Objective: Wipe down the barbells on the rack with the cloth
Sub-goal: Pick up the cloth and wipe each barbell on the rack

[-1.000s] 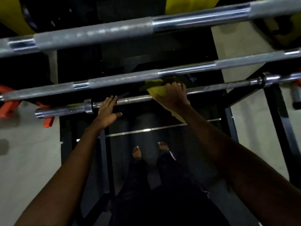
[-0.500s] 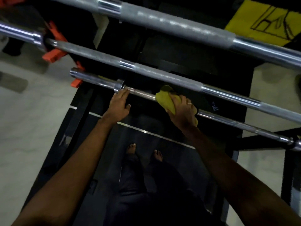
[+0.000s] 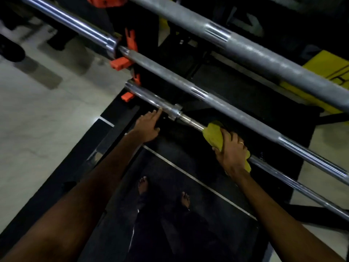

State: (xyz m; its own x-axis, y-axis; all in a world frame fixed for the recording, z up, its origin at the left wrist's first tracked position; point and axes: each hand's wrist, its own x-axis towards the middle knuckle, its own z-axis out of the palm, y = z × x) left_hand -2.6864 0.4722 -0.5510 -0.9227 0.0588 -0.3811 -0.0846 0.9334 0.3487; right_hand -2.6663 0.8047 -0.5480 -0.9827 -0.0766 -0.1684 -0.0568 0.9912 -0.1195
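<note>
Barbells lie in three slanting rows on the rack. The nearest barbell carries the yellow cloth, which is wrapped round its shaft. The right hand grips cloth and bar together, fingers curled over the top. A short bare stretch of shaft lies between the cloth and the collar, and a long bare run leads away to the right edge. The left hand is flat with straight fingers, its forefinger tip touching the sleeve just left of the collar; half a second ago it lay at the collar's right side. The middle barbell runs close beyond the right knuckles, with the far barbell behind it. Orange hooks hold the left ends. Bare feet stand below on dark matting.
</note>
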